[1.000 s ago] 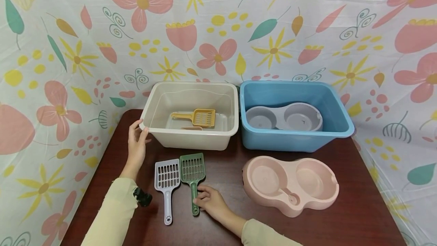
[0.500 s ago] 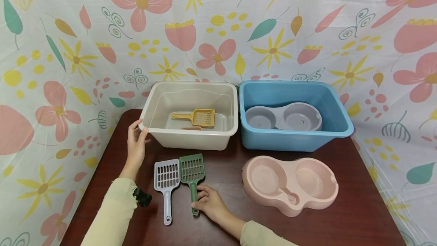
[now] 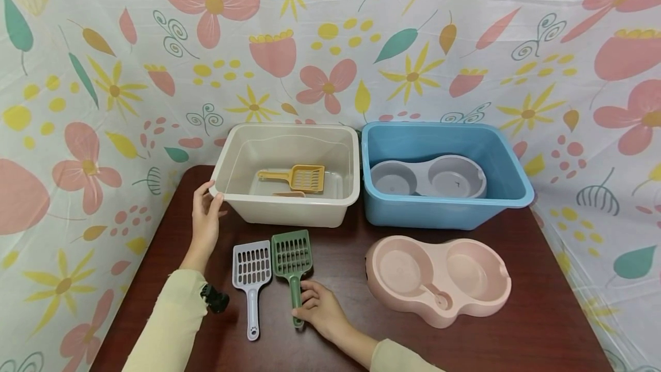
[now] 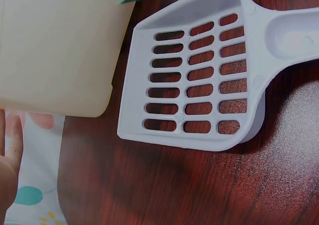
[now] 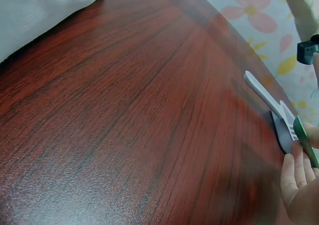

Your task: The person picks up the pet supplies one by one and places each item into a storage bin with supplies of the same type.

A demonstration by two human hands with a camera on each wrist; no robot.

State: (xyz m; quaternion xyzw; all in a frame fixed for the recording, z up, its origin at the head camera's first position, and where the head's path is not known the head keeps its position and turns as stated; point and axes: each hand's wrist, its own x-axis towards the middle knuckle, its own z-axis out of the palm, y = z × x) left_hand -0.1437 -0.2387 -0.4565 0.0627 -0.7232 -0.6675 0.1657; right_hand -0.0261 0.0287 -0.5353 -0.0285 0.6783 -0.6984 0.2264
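My left hand [image 3: 205,225] grips the near left corner of a beige litter box [image 3: 281,211], thumb at the front rim and fingers at the side. In the right hand [image 3: 320,309], a green litter scoop [image 3: 294,286] is pinched by its handle, its slotted head pointing toward the box. From the right wrist view the green scoop [image 5: 300,130] appears edge-on between thumb and fingers. Beside it on the left lies a lavender litter scoop [image 3: 252,303], which fills much of the left wrist view. Inside the box lie a yellow scoop [image 3: 281,175] and a partly hidden orange piece [image 3: 289,194].
To the right of the beige box stands a blue litter box [image 3: 423,214] with a grey double pet bowl [image 3: 424,177] inside. A pink double bowl [image 3: 439,268] sits on the dark red-brown table [image 3: 356,240] at right. Flowered cloth [image 3: 330,27] hangs behind.
The right hand has tightened on the green scoop's handle, and the scoop's head has tilted up slightly with a shadow showing beside it. The left hand stays at the box corner.
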